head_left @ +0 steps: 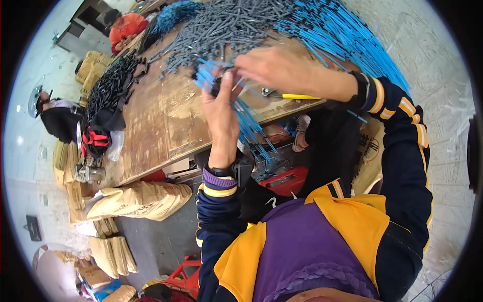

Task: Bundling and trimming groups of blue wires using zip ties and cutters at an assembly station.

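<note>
My left hand (221, 108) is raised over the near edge of the wooden table, closed round a bundle of thin blue sticks (205, 75) with black ends. My right hand (274, 65) reaches in from the right, its fingertips bent together against the bundle's black part. Whatever they pinch is too small and blurred to make out. Just below my right wrist, cutting pliers with yellow handles (300, 96) lie on the table. More long blue sticks (249, 128) hang over the table edge beneath my left hand.
Grey plastic pieces (221, 30) form a big heap at the back, beside blue sticks (347, 35). Black parts (108, 83) are piled at the left. One person in orange (128, 29) and another in dark clothing (63, 118) sit there. Sacks (141, 199) and a red stool (287, 181) stand below.
</note>
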The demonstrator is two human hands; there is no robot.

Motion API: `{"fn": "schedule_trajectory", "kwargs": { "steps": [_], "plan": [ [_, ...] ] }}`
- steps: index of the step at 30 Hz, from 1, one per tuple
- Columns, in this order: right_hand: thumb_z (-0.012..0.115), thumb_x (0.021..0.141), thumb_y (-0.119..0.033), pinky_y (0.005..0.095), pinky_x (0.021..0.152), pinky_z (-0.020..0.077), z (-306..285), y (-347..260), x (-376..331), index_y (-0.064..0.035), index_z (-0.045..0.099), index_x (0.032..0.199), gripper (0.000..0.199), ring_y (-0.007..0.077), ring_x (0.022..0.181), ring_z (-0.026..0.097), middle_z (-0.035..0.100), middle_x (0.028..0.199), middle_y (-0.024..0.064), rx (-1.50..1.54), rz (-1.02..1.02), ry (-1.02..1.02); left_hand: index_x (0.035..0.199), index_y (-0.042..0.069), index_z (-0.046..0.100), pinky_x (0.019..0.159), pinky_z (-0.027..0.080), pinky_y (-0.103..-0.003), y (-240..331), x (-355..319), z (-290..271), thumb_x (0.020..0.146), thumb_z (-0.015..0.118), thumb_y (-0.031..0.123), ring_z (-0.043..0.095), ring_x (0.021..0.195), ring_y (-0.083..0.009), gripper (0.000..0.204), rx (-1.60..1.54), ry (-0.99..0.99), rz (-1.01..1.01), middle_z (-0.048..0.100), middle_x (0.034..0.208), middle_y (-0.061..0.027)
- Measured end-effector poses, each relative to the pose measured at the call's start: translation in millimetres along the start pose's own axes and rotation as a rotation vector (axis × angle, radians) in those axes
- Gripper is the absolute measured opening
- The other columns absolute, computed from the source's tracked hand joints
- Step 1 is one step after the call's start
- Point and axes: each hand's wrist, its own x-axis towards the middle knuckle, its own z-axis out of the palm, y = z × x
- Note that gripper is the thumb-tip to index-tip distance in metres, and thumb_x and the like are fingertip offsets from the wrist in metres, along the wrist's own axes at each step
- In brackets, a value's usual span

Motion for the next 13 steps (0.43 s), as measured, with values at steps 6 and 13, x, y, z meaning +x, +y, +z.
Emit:
{"fn": "schedule_trajectory", "kwargs": {
  "steps": [6, 13],
  "plan": [
    [0.056, 0.092, -0.021, 0.0422, 0.067, 0.0505, 0, 9, -6, -0.0030, 0.060, 0.094, 0.019, 0.0325, 0.079, 0.063, 0.063, 0.084, 0.0139, 0.409, 0.198, -0.108, 0.114, 0.006, 0.051, 0.061, 0.050, -0.029, 26, -36, -18, 0.093, 0.060, 0.007, 0.058, 0.071, -0.0159, 0.023, 0.105, 0.046, 0.085, 0.057, 0.081, -0.0044],
    [0.058, 0.090, -0.035, 0.0435, 0.066, 0.0532, 65, 214, -78, -0.0117, 0.062, 0.118, 0.037, 0.0311, 0.090, 0.064, 0.066, 0.094, 0.0121, -0.576, 0.492, -0.205, 0.146, 0.020, 0.030, 0.054, 0.044, -0.029, 72, -98, -41, 0.088, 0.067, 0.021, 0.053, 0.061, -0.0172, 0.068, -0.150, -0.557, -0.192, 0.054, 0.074, -0.0036]
  ]
}}
